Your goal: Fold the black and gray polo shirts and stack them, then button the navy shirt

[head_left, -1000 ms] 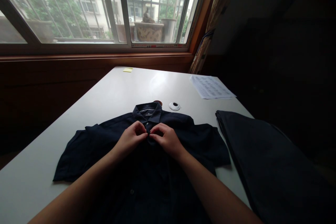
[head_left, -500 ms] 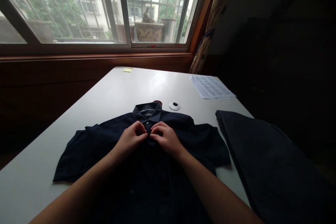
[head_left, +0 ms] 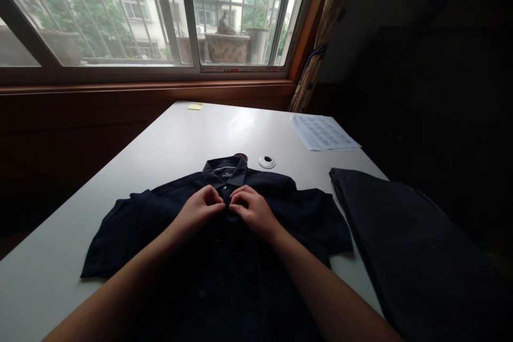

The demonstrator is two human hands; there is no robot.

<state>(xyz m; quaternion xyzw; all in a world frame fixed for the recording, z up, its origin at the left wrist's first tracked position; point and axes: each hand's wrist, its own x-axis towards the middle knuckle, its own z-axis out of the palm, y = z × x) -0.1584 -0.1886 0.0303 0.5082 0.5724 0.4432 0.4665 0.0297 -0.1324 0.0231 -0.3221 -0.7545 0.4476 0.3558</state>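
A dark navy short-sleeved shirt point(head_left: 168, 197) lies face up on a white table, its collar pointing away from me and its sleeves spread. My left hand point(head_left: 202, 204) pinches the front placket from the left, just below the collar. From the other side my right hand point(head_left: 250, 207) pinches the same placket, thumb and forefinger pressed together. The fingertips of both hands nearly meet. A small pale button point(head_left: 225, 187) shows at the collar just above them. Whatever lies between the fingertips is too small and dark to make out.
On the white table point(head_left: 160, 141) behind the collar lie a white ring-shaped object point(head_left: 266, 162) and a brown round item point(head_left: 241, 156), partly hidden. Printed sheets point(head_left: 324, 132) and a yellow sticky note point(head_left: 195, 106) are farther back. Folded dark cloth point(head_left: 401, 235) covers the right side.
Both hands stay at the same spot on the placket with almost no visible movement. The shirt fabric below them has shifted very slightly.
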